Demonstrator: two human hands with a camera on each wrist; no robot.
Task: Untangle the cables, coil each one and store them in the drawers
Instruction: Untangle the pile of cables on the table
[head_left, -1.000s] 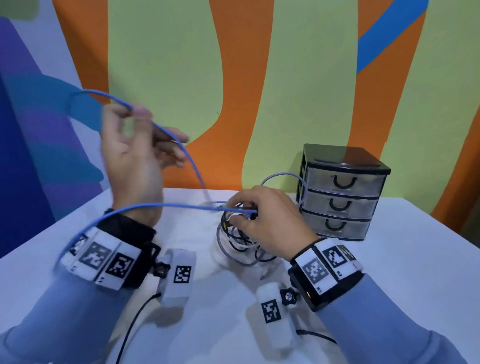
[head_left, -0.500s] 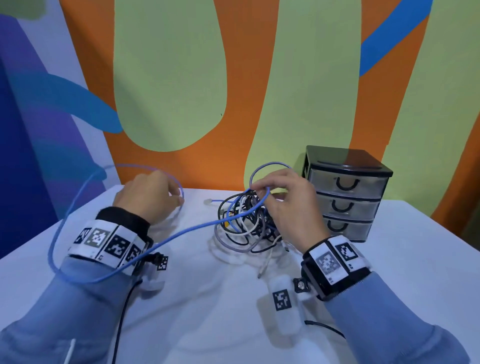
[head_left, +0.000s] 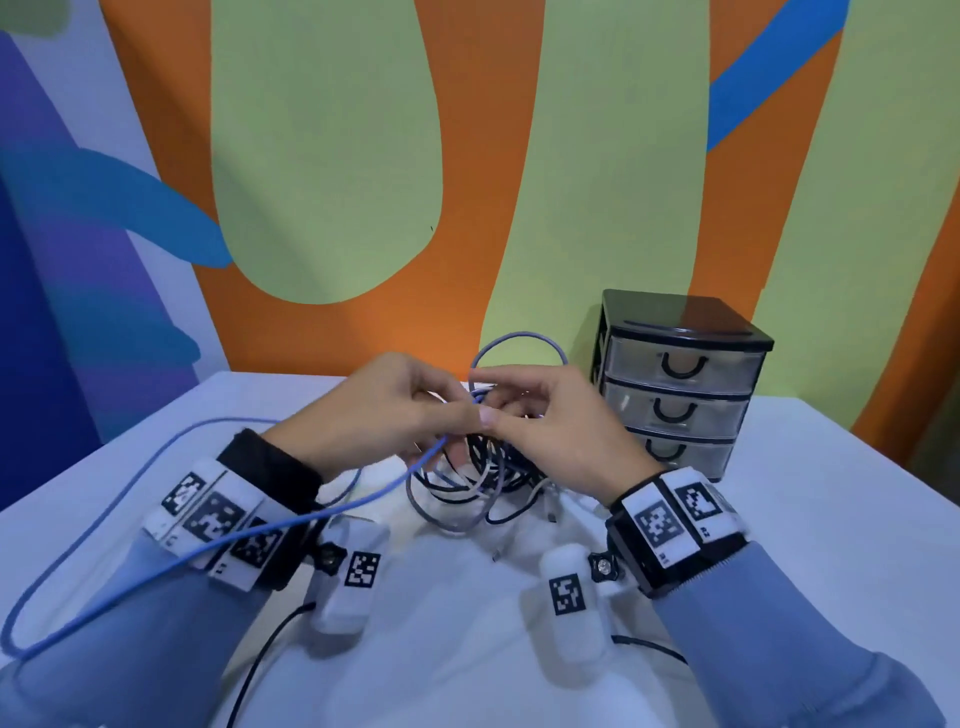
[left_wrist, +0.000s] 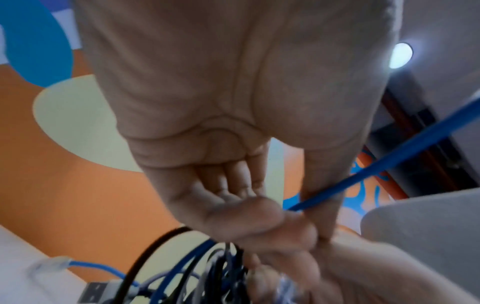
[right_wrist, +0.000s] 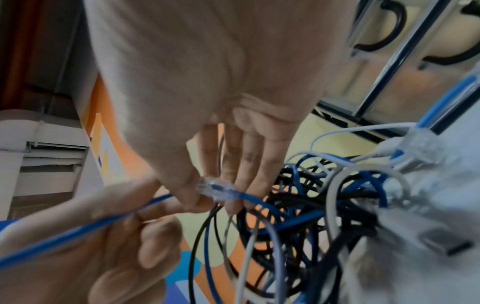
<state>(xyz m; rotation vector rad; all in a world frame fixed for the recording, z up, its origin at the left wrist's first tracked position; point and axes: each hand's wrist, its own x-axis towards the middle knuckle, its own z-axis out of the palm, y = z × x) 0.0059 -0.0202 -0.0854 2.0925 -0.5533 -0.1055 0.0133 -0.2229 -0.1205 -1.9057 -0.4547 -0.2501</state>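
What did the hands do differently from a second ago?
The left hand, raised high with the blue cable a second ago, dropped and moved right to meet the right hand above the tangle of cables. The right hand lifted off the tangle and now pinches the blue cable's clear plug; the left holds the cable just beside it. The drawer unit stayed shut in place.

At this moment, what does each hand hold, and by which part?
Right hand pinches the blue network cable at its clear plastic plug. Left hand pinches the same cable's cord just behind that plug.
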